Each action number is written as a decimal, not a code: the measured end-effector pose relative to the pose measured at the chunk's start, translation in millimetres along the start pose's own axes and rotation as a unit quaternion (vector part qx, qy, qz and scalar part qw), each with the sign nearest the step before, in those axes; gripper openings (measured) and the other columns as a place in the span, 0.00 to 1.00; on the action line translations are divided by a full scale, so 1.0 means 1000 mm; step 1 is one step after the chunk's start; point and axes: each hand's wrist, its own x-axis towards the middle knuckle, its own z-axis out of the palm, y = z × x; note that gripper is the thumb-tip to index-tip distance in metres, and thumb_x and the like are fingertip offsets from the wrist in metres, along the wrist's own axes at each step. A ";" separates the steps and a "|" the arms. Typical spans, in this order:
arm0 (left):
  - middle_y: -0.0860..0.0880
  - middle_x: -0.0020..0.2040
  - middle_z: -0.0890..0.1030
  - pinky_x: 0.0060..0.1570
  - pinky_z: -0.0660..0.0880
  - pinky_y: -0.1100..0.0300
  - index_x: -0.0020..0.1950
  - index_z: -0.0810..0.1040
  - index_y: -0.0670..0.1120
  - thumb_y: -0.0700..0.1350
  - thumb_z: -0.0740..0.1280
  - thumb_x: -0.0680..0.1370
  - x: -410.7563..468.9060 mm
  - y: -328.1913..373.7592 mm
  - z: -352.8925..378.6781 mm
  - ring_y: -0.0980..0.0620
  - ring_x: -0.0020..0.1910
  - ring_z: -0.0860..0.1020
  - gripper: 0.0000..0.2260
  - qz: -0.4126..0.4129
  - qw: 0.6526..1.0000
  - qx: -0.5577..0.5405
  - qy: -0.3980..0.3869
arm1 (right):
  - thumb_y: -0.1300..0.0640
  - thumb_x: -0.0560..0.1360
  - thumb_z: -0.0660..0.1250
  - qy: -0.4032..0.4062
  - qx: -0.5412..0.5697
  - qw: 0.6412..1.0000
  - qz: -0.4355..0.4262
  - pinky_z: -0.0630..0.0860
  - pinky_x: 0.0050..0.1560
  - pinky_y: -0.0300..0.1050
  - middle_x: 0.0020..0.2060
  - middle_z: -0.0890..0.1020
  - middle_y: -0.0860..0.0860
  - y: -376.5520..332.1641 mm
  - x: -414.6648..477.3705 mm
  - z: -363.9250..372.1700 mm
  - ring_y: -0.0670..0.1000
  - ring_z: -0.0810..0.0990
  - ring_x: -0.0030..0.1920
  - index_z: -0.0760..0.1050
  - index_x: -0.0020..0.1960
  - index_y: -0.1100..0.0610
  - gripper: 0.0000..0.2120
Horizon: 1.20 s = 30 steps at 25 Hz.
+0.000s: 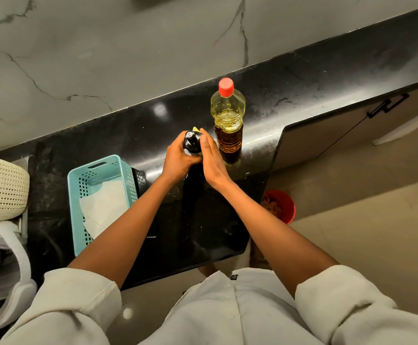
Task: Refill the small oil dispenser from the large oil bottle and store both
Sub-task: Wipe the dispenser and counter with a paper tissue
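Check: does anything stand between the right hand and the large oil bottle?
Nothing visible does. The right hand rests against the small oil dispenser, and the large oil bottle stands close beside that hand on the black counter, its red cap on.

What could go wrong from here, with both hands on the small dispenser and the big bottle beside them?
1. The large oil bottle stands close beside the right hand, near the edge of the counter; a sideways move of that hand could topple it, though its red cap is on.
2. Droplets glisten on the counter near the left hand; if they are oily, the small oil dispenser it grips may slip.
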 end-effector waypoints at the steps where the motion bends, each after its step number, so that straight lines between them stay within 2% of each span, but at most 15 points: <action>1: 0.52 0.56 0.85 0.56 0.81 0.59 0.64 0.80 0.44 0.40 0.83 0.70 0.000 0.003 -0.003 0.57 0.56 0.84 0.25 0.003 1.000 0.000 0.002 | 0.28 0.83 0.46 0.003 -0.001 1.000 0.005 0.60 0.83 0.56 0.81 0.68 0.47 -0.001 0.002 -0.001 0.48 0.64 0.81 0.62 0.83 0.45 0.35; 3: 0.52 0.56 0.86 0.57 0.80 0.62 0.64 0.81 0.43 0.40 0.84 0.69 -0.003 0.009 -0.011 0.58 0.56 0.84 0.26 0.005 1.000 -0.003 0.002 | 0.25 0.80 0.45 -0.003 0.022 0.999 0.038 0.64 0.81 0.58 0.78 0.72 0.49 -0.001 0.008 -0.002 0.50 0.68 0.79 0.65 0.82 0.47 0.40; 7: 0.53 0.54 0.85 0.55 0.79 0.65 0.61 0.80 0.44 0.42 0.86 0.68 -0.010 0.018 -0.015 0.62 0.55 0.83 0.26 -0.020 0.999 -0.020 0.028 | 0.28 0.83 0.46 -0.013 0.121 0.988 0.100 0.68 0.79 0.58 0.71 0.80 0.55 -0.002 0.007 0.000 0.53 0.77 0.72 0.74 0.77 0.54 0.39; 10: 0.54 0.53 0.85 0.52 0.78 0.69 0.61 0.80 0.44 0.43 0.86 0.68 -0.018 0.025 -0.007 0.64 0.52 0.83 0.26 -0.048 0.995 -0.039 0.081 | 0.19 0.76 0.49 0.007 0.182 0.974 0.138 0.69 0.78 0.59 0.69 0.81 0.56 0.013 0.004 0.014 0.54 0.78 0.72 0.74 0.77 0.54 0.47; 13: 0.53 0.57 0.83 0.56 0.80 0.60 0.65 0.77 0.48 0.52 0.83 0.69 -0.025 0.030 -0.001 0.58 0.56 0.82 0.28 -0.046 0.993 -0.010 0.107 | 0.32 0.85 0.51 0.019 0.190 0.972 0.140 0.75 0.73 0.51 0.62 0.86 0.54 -0.010 -0.011 0.011 0.51 0.82 0.67 0.79 0.72 0.57 0.34; 15: 0.50 0.63 0.78 0.62 0.77 0.57 0.70 0.74 0.50 0.53 0.82 0.70 -0.025 0.031 -0.002 0.52 0.62 0.79 0.32 -0.047 0.996 0.016 0.079 | 0.39 0.88 0.51 0.003 0.197 0.971 0.133 0.77 0.69 0.49 0.61 0.86 0.55 -0.016 -0.008 0.005 0.52 0.84 0.64 0.80 0.70 0.58 0.29; 17: 0.49 0.65 0.74 0.65 0.73 0.60 0.74 0.72 0.50 0.51 0.83 0.71 -0.024 0.031 -0.012 0.51 0.65 0.76 0.35 -0.050 0.998 0.016 0.024 | 0.36 0.87 0.50 -0.013 0.188 0.973 0.133 0.76 0.72 0.54 0.58 0.88 0.56 -0.023 -0.006 -0.002 0.53 0.84 0.63 0.82 0.67 0.57 0.32; 19: 0.50 0.65 0.75 0.65 0.72 0.61 0.74 0.73 0.52 0.52 0.82 0.73 -0.024 0.033 -0.025 0.53 0.65 0.76 0.33 -0.041 0.999 0.013 -0.029 | 0.31 0.85 0.48 -0.030 0.181 0.974 0.136 0.75 0.74 0.59 0.56 0.88 0.56 -0.025 -0.003 -0.006 0.54 0.85 0.63 0.83 0.67 0.56 0.37; 21: 0.55 0.65 0.79 0.68 0.75 0.55 0.72 0.74 0.56 0.52 0.82 0.73 -0.023 0.031 -0.036 0.55 0.66 0.78 0.30 -0.030 0.998 0.002 -0.061 | 0.30 0.84 0.46 -0.057 0.177 0.974 0.131 0.74 0.75 0.60 0.57 0.88 0.55 -0.030 -0.003 -0.008 0.54 0.85 0.64 0.83 0.68 0.56 0.39; 24: 0.58 0.64 0.83 0.69 0.76 0.42 0.71 0.76 0.59 0.56 0.82 0.71 -0.025 0.030 -0.040 0.48 0.67 0.79 0.30 -0.017 1.000 0.007 -0.021 | 0.32 0.86 0.43 -0.070 0.146 0.981 0.110 0.68 0.75 0.49 0.66 0.84 0.55 -0.043 -0.010 -0.006 0.52 0.79 0.70 0.79 0.72 0.55 0.37; 25: 0.57 0.64 0.83 0.67 0.77 0.42 0.71 0.76 0.58 0.56 0.82 0.71 -0.027 0.031 -0.037 0.47 0.67 0.78 0.31 -0.019 1.000 0.010 0.001 | 0.33 0.86 0.43 -0.069 0.144 0.982 0.102 0.66 0.73 0.47 0.70 0.81 0.55 -0.046 -0.014 -0.004 0.52 0.75 0.74 0.76 0.76 0.54 0.36; 27: 0.55 0.63 0.83 0.65 0.77 0.49 0.71 0.76 0.55 0.55 0.81 0.72 -0.033 0.035 -0.030 0.45 0.66 0.77 0.30 -0.035 0.999 0.011 0.041 | 0.33 0.86 0.44 -0.067 0.148 0.983 0.081 0.64 0.72 0.46 0.74 0.77 0.54 -0.048 -0.023 0.000 0.51 0.71 0.77 0.71 0.80 0.52 0.35; 30: 0.56 0.59 0.84 0.61 0.80 0.47 0.68 0.77 0.55 0.55 0.80 0.72 -0.038 0.038 -0.025 0.47 0.62 0.81 0.26 -0.035 0.997 -0.011 0.075 | 0.30 0.84 0.47 -0.047 0.158 0.986 0.028 0.63 0.76 0.45 0.78 0.73 0.51 -0.045 -0.036 0.007 0.49 0.68 0.79 0.65 0.83 0.50 0.36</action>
